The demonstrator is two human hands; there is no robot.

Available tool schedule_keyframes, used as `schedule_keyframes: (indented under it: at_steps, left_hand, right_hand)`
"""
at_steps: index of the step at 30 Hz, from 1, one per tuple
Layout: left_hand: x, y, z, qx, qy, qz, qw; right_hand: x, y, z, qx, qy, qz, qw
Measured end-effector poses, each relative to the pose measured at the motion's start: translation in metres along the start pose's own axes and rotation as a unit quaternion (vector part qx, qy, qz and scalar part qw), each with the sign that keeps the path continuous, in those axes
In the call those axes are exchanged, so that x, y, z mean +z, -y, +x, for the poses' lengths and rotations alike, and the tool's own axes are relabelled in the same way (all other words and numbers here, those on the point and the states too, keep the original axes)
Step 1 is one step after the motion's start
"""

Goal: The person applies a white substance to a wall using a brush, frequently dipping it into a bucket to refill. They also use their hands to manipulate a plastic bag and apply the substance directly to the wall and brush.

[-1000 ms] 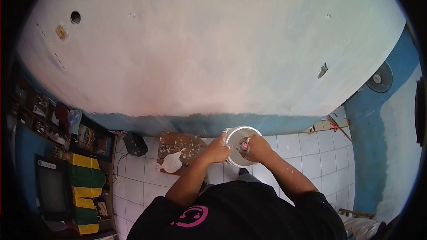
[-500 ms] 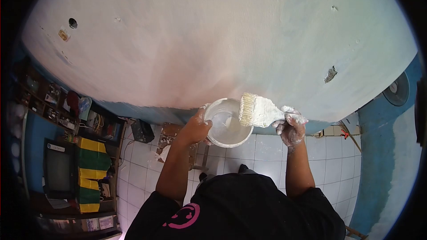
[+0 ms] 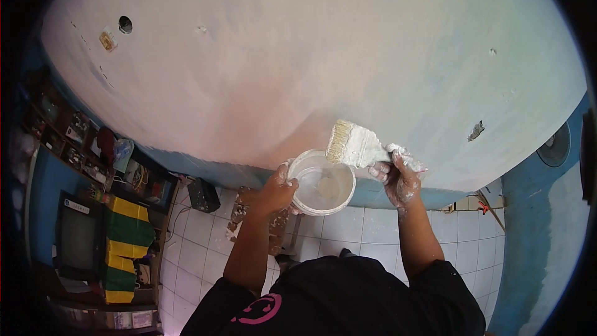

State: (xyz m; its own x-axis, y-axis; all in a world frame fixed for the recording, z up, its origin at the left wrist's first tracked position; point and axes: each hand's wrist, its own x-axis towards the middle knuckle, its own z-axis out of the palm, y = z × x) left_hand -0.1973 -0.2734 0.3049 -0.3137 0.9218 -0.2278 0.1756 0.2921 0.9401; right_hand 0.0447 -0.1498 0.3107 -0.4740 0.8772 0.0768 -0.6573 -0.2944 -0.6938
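Note:
My left hand (image 3: 278, 188) grips the rim of a round white tub (image 3: 322, 206) from its left side, thumb over the edge. Inside the tub, a thin whitish residue coats the walls and bottom. White smears cover my right hand (image 3: 402, 177), which is closed around the handle of a wide paintbrush (image 3: 360, 146). The brush is thick with white paint, its pale bristles pointing left, and it overlaps the tub's upper right rim in this view. Ahead of both hands rises the wall (image 3: 261, 56), painted whitish over blue.
A small wooden bench (image 3: 242, 211) splashed with white stands at lower left on the tiled floor (image 3: 342, 224). A black box (image 3: 203, 195) sits near the wall. Shelves and a television (image 3: 79, 236) line the left side. A fan (image 3: 553, 146) is at right.
The brush has lifted slightly up and left, away from the tub's middle. The tub sits a little lower in view, and the view has shifted so the wall marks appear further right.

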Motion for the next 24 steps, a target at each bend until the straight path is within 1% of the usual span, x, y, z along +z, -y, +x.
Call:
schedule_keyframes:
  at_steps: [1, 3, 4, 5, 6, 7, 8, 10, 13, 14, 16, 18, 19, 20, 21, 22, 23, 24]
  left_hand:
    - [-0.008, -0.008, -0.003, -0.043, 0.013, -0.063, 0.997]
    - [-0.028, 0.003, 0.003, -0.023, 0.026, -0.077, 0.996]
    - [-0.039, 0.008, 0.006, -0.01, 0.032, -0.084, 0.996]
    - [-0.05, 0.009, 0.007, -0.013, 0.035, -0.085, 0.996]
    - [-0.059, 0.011, 0.007, -0.017, 0.038, -0.086, 0.995]
    - [-0.069, 0.014, 0.008, -0.022, 0.042, -0.086, 0.995]
    - [-0.079, 0.018, 0.01, -0.026, 0.047, -0.088, 0.995]
    - [-0.095, 0.032, 0.015, -0.04, 0.062, -0.092, 0.993]
    - [-0.113, 0.057, 0.021, -0.051, 0.078, -0.111, 0.989]
    - [-0.118, 0.068, 0.024, -0.047, 0.094, -0.116, 0.988]
    - [-0.127, 0.09, 0.029, -0.039, 0.125, -0.122, 0.984]
    - [-0.134, 0.086, 0.021, -0.054, 0.134, -0.104, 0.984]
    - [-0.137, 0.084, 0.018, -0.057, 0.136, -0.094, 0.985]
    - [-0.14, 0.105, 0.028, 0.004, 0.13, -0.023, 0.991]
    - [-0.14, 0.143, 0.044, 0.065, 0.122, 0.047, 0.989]
    - [-0.139, 0.161, 0.055, 0.125, 0.113, 0.115, 0.979]
    - [-0.138, 0.154, 0.055, 0.101, 0.131, 0.084, 0.983]
    - [-0.137, 0.141, 0.051, 0.075, 0.148, 0.052, 0.985]
  right_hand:
    - [0.01, -0.003, 0.004, -0.025, -0.006, -0.036, 0.999]
    - [0.032, -0.001, 0.013, -0.08, -0.018, -0.122, 0.989]
    - [0.043, 0.008, 0.024, -0.261, 0.071, -0.31, 0.911]
    - [0.054, 0.021, 0.039, -0.421, 0.152, -0.474, 0.758]
    - [0.068, 0.031, 0.045, -0.544, 0.219, -0.601, 0.543]
    - [0.106, 0.04, 0.035, -0.462, 0.137, -0.639, 0.6]
    - [0.135, 0.041, 0.04, -0.495, 0.113, -0.638, 0.579]
    - [0.158, 0.044, 0.05, -0.528, 0.091, -0.727, 0.429]
    - [0.168, 0.021, 0.064, -0.484, 0.085, -0.808, 0.326]
    - [0.151, 0.003, 0.067, -0.407, 0.097, -0.85, 0.321]
    - [0.117, -0.037, 0.059, -0.329, 0.137, -0.883, 0.306]
    - [0.11, -0.059, 0.044, -0.146, 0.181, -0.906, 0.354]
    - [0.113, -0.056, 0.042, -0.151, 0.194, -0.907, 0.342]
    - [0.116, -0.047, 0.042, -0.158, 0.208, -0.908, 0.327]
    - [0.123, -0.037, 0.041, -0.164, 0.222, -0.909, 0.313]
    - [0.15, -0.015, 0.042, -0.264, 0.207, -0.876, 0.345]
    - [0.162, 0.008, 0.05, -0.353, 0.197, -0.862, 0.307]
    - [0.18, 0.03, 0.054, -0.394, 0.154, -0.847, 0.321]
